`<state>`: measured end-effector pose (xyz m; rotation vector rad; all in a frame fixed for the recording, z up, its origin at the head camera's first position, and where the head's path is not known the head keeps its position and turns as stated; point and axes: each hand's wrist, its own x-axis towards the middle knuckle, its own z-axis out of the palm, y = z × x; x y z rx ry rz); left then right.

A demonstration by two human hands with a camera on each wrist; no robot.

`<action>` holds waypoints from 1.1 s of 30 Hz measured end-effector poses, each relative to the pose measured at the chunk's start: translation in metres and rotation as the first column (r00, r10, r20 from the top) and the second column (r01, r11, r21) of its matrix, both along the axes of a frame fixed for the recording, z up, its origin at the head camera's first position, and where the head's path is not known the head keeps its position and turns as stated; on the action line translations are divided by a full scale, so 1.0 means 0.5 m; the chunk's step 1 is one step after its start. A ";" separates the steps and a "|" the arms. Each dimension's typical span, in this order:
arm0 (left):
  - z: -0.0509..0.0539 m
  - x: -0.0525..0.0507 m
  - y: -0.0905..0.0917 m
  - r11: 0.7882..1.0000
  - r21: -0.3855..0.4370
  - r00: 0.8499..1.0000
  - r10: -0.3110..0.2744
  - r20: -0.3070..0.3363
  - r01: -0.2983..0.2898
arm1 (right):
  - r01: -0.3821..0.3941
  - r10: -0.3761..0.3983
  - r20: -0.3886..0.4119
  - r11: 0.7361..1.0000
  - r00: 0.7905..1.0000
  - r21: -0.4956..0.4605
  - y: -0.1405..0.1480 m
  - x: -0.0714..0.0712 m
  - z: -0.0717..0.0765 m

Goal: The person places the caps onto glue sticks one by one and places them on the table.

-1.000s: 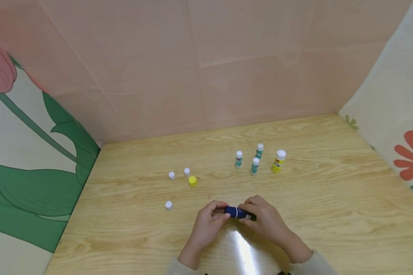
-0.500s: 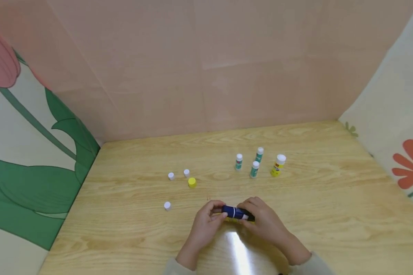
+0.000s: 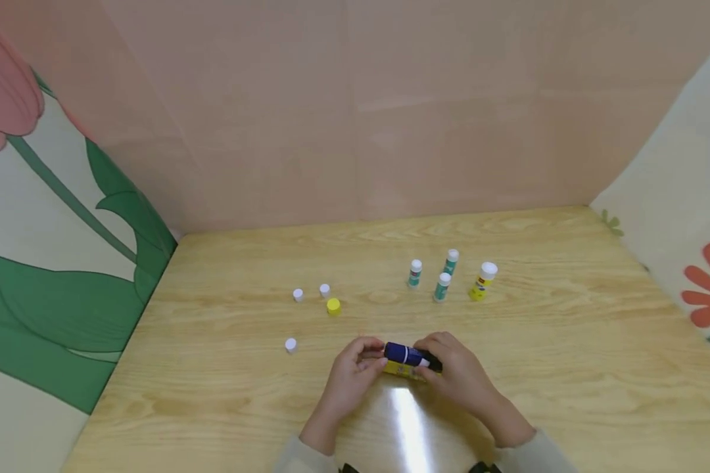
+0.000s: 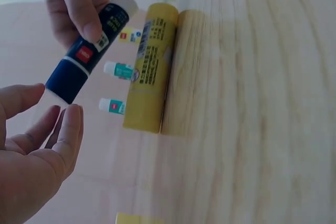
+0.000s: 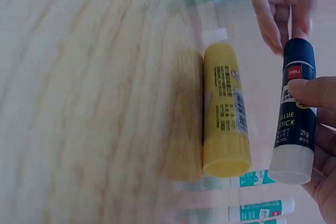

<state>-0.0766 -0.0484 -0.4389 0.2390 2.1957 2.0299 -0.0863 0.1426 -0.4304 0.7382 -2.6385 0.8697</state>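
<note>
My right hand grips a dark blue glue stick, its thumb pressing on the label in the right wrist view. The stick is tilted, its blue cap toward the left and its white base toward the right. At the cap end is my left hand, thumb and fingers spread about the cap with a small gap in the left wrist view. Just below the blue stick, a larger yellow glue stick lies on its side on the table, partly hidden by the right hand in the head view.
Beyond the hands stand several uncapped-looking glue sticks: teal ones and a yellow one, all white-topped. To the left lie white caps and a yellow cap. A pink backdrop rises behind the wooden table.
The blue glue stick has risen slightly, so more of the yellow glue stick beneath shows. My left fingers, earlier holding the blue cap, have loosened from it. The right hand keeps its grip.
</note>
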 end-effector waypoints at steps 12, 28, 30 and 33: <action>0.021 0.001 -0.009 0.999 -0.017 0.998 0.033 0.052 -0.032 | 0.069 -0.069 0.074 0.998 0.995 -0.004 0.006 -0.007 -0.004; -0.014 0.003 -0.029 0.994 -0.042 0.993 0.105 0.051 -0.103 | 0.147 -0.156 0.194 0.987 0.968 0.061 0.026 -0.013 -0.025; -0.011 -0.001 -0.034 0.993 -0.053 0.994 0.106 0.034 -0.104 | 0.152 -0.163 0.205 0.986 0.965 0.069 0.024 -0.018 -0.022; -0.007 -0.006 -0.042 0.993 -0.072 0.995 0.100 0.016 -0.099 | 0.159 -0.172 0.206 0.984 0.963 0.080 0.024 -0.025 -0.020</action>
